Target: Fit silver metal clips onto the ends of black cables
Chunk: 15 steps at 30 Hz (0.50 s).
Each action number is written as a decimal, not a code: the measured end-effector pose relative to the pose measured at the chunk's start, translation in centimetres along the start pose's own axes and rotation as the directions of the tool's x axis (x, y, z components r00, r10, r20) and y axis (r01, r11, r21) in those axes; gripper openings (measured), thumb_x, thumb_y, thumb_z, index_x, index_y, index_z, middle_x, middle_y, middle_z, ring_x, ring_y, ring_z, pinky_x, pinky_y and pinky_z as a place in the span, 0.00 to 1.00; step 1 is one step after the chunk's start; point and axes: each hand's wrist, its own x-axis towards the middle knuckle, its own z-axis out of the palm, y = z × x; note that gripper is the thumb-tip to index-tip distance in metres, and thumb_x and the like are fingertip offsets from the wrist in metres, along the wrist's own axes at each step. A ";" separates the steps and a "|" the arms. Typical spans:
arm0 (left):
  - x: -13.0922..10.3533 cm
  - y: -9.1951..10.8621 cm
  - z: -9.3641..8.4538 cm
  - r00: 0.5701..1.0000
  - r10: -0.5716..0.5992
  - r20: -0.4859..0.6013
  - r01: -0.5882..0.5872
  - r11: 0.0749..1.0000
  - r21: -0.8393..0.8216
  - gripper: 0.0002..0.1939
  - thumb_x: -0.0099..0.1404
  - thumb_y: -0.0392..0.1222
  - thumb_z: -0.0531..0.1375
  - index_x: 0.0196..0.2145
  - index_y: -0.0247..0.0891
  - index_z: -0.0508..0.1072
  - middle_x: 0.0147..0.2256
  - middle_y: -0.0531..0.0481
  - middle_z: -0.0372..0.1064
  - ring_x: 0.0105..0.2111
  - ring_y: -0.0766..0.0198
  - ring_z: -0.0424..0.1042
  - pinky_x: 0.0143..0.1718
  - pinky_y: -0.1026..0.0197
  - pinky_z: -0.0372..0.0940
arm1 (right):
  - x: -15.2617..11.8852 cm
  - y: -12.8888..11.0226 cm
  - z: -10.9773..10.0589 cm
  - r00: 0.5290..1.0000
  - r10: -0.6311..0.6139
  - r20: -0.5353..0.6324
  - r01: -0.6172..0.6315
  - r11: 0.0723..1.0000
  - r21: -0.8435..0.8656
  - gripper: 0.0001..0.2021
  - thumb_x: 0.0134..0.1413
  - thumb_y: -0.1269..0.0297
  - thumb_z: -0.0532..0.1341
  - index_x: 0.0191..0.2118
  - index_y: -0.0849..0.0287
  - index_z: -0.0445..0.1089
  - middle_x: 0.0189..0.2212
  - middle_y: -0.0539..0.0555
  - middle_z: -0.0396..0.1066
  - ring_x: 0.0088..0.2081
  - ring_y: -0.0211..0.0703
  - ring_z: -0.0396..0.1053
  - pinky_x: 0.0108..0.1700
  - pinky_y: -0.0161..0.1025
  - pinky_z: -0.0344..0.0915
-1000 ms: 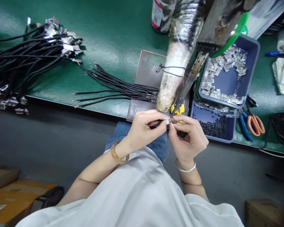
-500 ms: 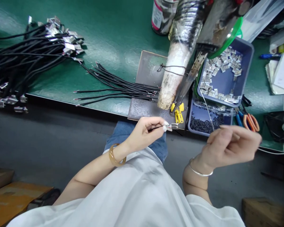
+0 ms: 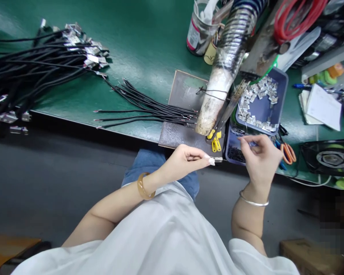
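My left hand (image 3: 193, 159) is closed, its thumb and fingertips pinching a small metal plug connector (image 3: 218, 159) just off the bench's front edge. The cable behind the connector is hidden by the hand. My right hand (image 3: 260, 158) is closed in a pinch over the lower blue tray (image 3: 227, 152) of small black pieces. A thin silvery solder wire reaches its fingertips in the earlier view; now the wire is hard to make out. Yellow clips (image 3: 216, 142) and a mounted soldering iron (image 3: 227, 110) sit just beyond the left hand.
Stripped black cables (image 3: 154, 109) lie across a dark board (image 3: 186, 88). At left is a bundle of cables with metal plugs (image 3: 86, 49). A duct hose (image 3: 215, 88) hangs over the board. Right are a blue bin (image 3: 282, 91) of metal connectors, orange-handled pliers (image 3: 288, 152) and a fan (image 3: 329, 158).
My right hand has swung left and up, over the lower tray and closer to my left hand. My left hand has moved slightly right, still holding the connector. The camera view has shifted.
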 end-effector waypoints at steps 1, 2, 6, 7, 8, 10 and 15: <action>0.1 -0.2 0.1 0.999 0.037 -0.036 -0.036 0.999 0.016 0.12 0.61 0.45 0.67 0.29 0.31 0.81 0.26 0.48 0.75 0.24 0.68 0.68 0.26 0.66 0.63 | -0.9 -1.1 -0.1 0.995 0.022 -0.102 -0.012 0.995 0.103 0.05 0.56 0.62 0.67 0.31 0.55 0.72 0.28 0.50 0.77 0.17 0.32 0.53 0.21 0.39 0.47; 0.1 -0.3 0.2 0.995 0.072 -0.071 -0.070 0.997 0.033 0.12 0.62 0.44 0.65 0.29 0.31 0.80 0.25 0.49 0.73 0.24 0.69 0.66 0.26 0.67 0.61 | -1.8 -2.0 0.0 0.985 0.038 -0.167 -0.004 0.980 0.197 0.05 0.55 0.63 0.68 0.31 0.55 0.72 0.32 0.52 0.78 0.19 0.34 0.59 0.21 0.39 0.49; 0.1 -0.9 0.8 0.968 0.161 -0.192 -0.138 0.982 0.131 0.08 0.64 0.39 0.61 0.33 0.31 0.77 0.20 0.56 0.60 0.20 0.73 0.55 0.22 0.68 0.52 | -4.8 -4.6 1.3 0.997 0.013 -0.077 0.023 0.890 0.455 0.04 0.52 0.68 0.70 0.32 0.55 0.75 0.30 0.50 0.75 0.28 0.37 0.70 0.24 0.35 0.58; 0.1 -1.0 1.0 0.959 0.182 -0.217 -0.145 0.974 0.175 0.06 0.64 0.38 0.60 0.33 0.32 0.75 0.20 0.58 0.56 0.20 0.74 0.53 0.21 0.68 0.50 | -5.3 -4.8 1.9 1.000 0.012 -0.026 0.002 0.883 0.469 0.02 0.54 0.68 0.69 0.33 0.56 0.76 0.31 0.50 0.74 0.29 0.36 0.70 0.24 0.34 0.58; 0.0 -1.1 1.1 0.949 0.208 -0.237 -0.154 0.962 0.227 0.05 0.63 0.36 0.60 0.32 0.32 0.74 0.19 0.60 0.53 0.20 0.74 0.50 0.20 0.69 0.48 | -5.7 -4.9 2.6 1.000 0.020 0.002 -0.018 0.881 0.472 0.01 0.55 0.68 0.68 0.34 0.55 0.77 0.31 0.50 0.74 0.29 0.35 0.69 0.25 0.33 0.58; -0.1 -1.2 1.4 0.926 0.281 -0.253 -0.184 0.920 0.347 0.04 0.62 0.33 0.59 0.29 0.34 0.70 0.19 0.61 0.49 0.19 0.75 0.47 0.20 0.70 0.46 | -6.1 -4.9 3.9 0.999 0.046 0.001 -0.041 0.883 0.467 0.01 0.58 0.66 0.67 0.35 0.56 0.78 0.33 0.50 0.75 0.30 0.34 0.70 0.27 0.33 0.60; -0.3 -1.3 1.6 0.873 0.444 -0.202 -0.278 0.793 0.542 0.08 0.60 0.29 0.59 0.26 0.35 0.65 0.18 0.64 0.46 0.19 0.76 0.44 0.21 0.71 0.46 | -6.2 -4.3 5.3 0.997 0.071 -0.008 -0.059 0.885 0.462 0.08 0.62 0.60 0.64 0.34 0.57 0.76 0.32 0.51 0.74 0.32 0.37 0.72 0.32 0.35 0.65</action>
